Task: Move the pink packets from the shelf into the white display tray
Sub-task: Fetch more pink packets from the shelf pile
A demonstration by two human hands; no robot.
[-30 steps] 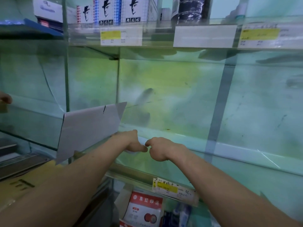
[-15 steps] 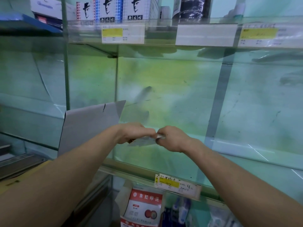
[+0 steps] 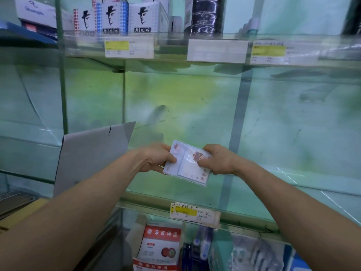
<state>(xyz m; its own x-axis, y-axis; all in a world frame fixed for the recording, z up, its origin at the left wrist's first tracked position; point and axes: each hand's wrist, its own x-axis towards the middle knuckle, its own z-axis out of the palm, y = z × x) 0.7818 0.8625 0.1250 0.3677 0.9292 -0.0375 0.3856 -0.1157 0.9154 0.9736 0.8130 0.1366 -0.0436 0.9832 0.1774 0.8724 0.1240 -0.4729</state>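
While no packet has reached a tray yet, you have the pick-up done. At the left stands a grey-white card panel (image 3: 93, 153), perhaps the white display tray's back flap; its floor is hidden, so I cannot tell what lies in it. Just right of it, your left grip (image 3: 156, 157) pinches the left edge of the pink packets (image 3: 189, 165). They are a clear-wrapped stack with cartoon prints, held just above the glass shelf (image 3: 283, 182) near its front edge. Your right grip (image 3: 218, 159) is clamped on their right edge. No other packets show, so the carry leftward is likely what remains. As for writing, the upper boxes (image 3: 111, 18) bear a brushed black character, the red box (image 3: 162, 243) below reads 朱红印泥, and the scrawl on the yellow-banded price label (image 3: 195, 212) is unreadable.
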